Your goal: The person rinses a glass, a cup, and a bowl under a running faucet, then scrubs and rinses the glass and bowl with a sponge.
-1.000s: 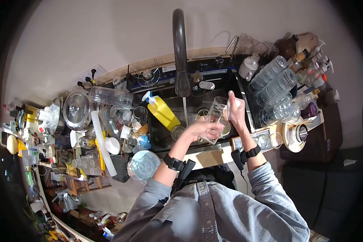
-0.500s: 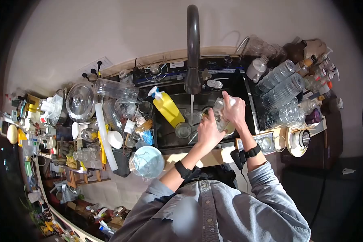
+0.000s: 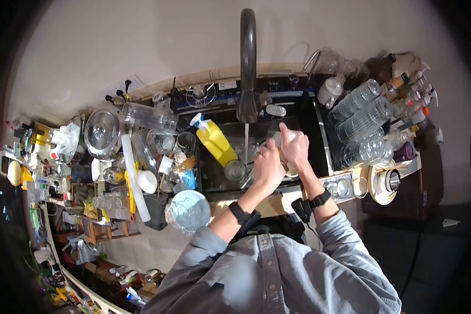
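Both my hands are together over the dark sink (image 3: 214, 180), just right of the running water. My left hand (image 3: 268, 166) is closed around a clear glass vessel, which the fingers now mostly hide. My right hand (image 3: 294, 150) is closed against it, thumb raised, with a soft white piece (image 3: 278, 138) showing beside its fingers; whether this is a sponge or foam I cannot make out. Left of the stream, a yellow pump bottle (image 3: 216, 142) leans in the sink beside a small clear glass (image 3: 235, 170). The dark faucet (image 3: 248, 68) hangs above.
Clear ribbed jars (image 3: 365, 118) lie stacked on the right, near a white jug (image 3: 331, 91). Crowding the left counter are a glass lid (image 3: 103, 132), a long white tube (image 3: 134, 178) and many containers. A translucent tub (image 3: 188, 209) stands at the front left edge.
My hands have drawn together, the right shifting left and slightly down. The clear vessel that showed between them is now mostly covered. Water keeps running.
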Demonstrator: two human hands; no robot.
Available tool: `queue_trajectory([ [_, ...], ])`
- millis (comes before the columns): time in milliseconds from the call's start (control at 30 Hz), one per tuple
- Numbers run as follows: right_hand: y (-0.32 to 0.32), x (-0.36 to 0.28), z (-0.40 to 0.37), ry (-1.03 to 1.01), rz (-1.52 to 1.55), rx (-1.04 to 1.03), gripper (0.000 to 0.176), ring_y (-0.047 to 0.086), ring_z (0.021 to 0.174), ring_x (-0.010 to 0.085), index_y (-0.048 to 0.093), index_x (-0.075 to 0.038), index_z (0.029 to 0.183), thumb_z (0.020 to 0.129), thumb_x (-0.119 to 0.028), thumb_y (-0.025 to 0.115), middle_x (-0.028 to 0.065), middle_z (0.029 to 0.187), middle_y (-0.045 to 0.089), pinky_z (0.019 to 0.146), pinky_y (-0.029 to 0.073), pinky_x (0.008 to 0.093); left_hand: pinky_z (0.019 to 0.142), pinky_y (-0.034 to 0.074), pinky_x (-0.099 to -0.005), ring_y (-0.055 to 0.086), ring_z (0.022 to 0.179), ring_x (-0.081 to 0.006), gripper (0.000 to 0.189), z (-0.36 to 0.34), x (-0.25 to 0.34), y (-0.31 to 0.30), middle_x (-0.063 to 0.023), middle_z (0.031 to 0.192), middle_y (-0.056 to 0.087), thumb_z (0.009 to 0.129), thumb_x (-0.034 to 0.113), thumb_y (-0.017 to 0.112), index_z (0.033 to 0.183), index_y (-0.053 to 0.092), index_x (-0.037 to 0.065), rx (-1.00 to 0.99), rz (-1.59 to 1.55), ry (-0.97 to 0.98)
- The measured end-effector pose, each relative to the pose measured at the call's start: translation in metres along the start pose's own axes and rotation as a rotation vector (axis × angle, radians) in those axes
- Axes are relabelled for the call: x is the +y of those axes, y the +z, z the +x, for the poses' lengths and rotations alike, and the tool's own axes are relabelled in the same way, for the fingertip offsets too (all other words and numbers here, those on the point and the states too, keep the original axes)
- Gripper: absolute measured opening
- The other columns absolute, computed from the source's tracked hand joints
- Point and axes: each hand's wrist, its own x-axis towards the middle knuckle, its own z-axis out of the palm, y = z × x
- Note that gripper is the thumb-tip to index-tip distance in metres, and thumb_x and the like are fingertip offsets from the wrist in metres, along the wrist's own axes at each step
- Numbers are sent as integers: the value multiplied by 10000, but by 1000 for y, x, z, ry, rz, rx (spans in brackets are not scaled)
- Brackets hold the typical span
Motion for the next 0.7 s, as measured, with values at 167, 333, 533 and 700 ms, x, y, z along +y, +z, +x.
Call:
queue_trajectory([
  [167, 10, -12, -4, 121, -271, -4, 630, 638, 705, 435, 687, 38, 718, 840, -561, 534, 280, 679, 622, 668, 519, 470, 725, 516, -427, 586, 887, -394, 814, -9, -8, 23, -267, 1024, 514, 633, 128, 763, 1273, 315, -102, 62, 215, 32],
  [333, -8, -8, 5, 50, 59, 25, 525, 636, 631, 391, 682, 22, 720, 850, -479, 592, 233, 613, 611, 592, 496, 431, 809, 487, -427, 604, 917, -380, 762, -2, -7, 2, -233, 1017, 571, 643, 192, 778, 1248, 376, -39, 124, -51, 125],
  [533, -16, 2, 9, -120, 331, -140, 449, 559, 480, 263, 647, 41, 708, 871, -376, 611, 157, 545, 576, 511, 429, 356, 845, 480, -373, 625, 964, -296, 805, 40, -40, -12, -183, 1043, 626, 508, 359, 868, 1115, 505, -26, -598, -990, -28],
  [700, -3, -18, 8, -61, -207, -103, 527, 625, 707, 429, 680, -32, 712, 879, -500, 501, 251, 703, 625, 656, 507, 485, 818, 492, -440, 607, 957, -369, 871, 22, -18, 7, -218, 1061, 589, 558, 302, 828, 1236, 400, -39, -41, -261, 14],
])
